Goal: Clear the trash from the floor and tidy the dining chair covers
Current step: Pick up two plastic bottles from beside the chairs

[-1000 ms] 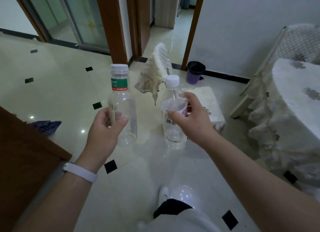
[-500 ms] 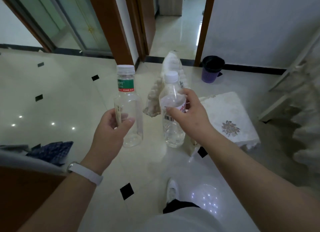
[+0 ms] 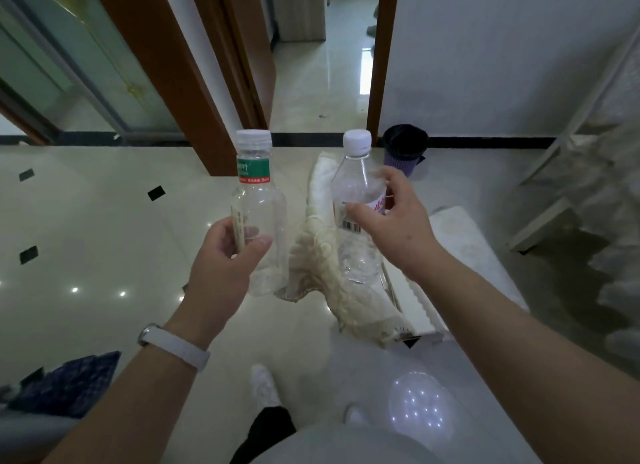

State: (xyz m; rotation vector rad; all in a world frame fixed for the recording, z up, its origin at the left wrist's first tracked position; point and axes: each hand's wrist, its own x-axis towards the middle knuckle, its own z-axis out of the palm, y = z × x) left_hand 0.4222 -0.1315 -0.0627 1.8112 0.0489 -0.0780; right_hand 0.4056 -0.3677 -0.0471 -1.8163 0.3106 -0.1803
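L hand (image 3: 225, 255) grips clear ribbed-cap bottle (image 3: 258, 214); R hand (image 3: 391, 221) grips crinkly clear bottle 2 (image 3: 356, 200). Both upright, caps up.

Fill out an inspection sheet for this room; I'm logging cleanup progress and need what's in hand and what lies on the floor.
Surface: glossy cream tile floor with black diamond insets.
Job's things: green-label clear bottle upright in left hand; white-cap clear bottle in right hand; purple trash bin by the far wall; crumpled cream chair cover on the floor, flatter white cover beside it.
Clutter: blue patterned cloth, lower left.
Hands: fingers of each curled round its bottle.
Cables: nothing seen.
Surroundings: open doorway, glass door, lace-covered chair at right.
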